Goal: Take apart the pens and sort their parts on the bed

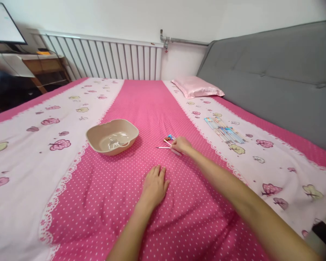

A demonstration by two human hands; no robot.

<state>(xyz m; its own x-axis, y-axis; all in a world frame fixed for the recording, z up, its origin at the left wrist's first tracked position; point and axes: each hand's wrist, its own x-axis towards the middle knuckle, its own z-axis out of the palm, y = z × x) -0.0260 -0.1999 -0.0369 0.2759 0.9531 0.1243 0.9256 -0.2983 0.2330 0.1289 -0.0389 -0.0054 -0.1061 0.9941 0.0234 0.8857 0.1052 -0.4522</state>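
My right hand [181, 145] is closed in a pinch on a thin white pen-like stick [167, 143] above the pink dotted bedsheet [141, 98]. Another slim white stick with a dark tip [162, 147] points left from beside the fingers; whether it is held or lies on the sheet I cannot tell. A small blue and brown piece [168, 137] shows just beyond the fingertips. Palm down on the sheet, my left hand [155, 184] lies with its fingers stretched out, holding nothing. To the left stands a beige plastic basin [97, 135] with several small white and clear pieces [115, 144] inside.
Several slim pens or sticks [225, 130] lie in rows on the right. A pink pillow [197, 87] rests by the grey headboard [274, 76]. Behind the bed are a white radiator [105, 56] and a pipe [187, 41]; a desk [43, 65] with a monitor [4, 23] stands at left.
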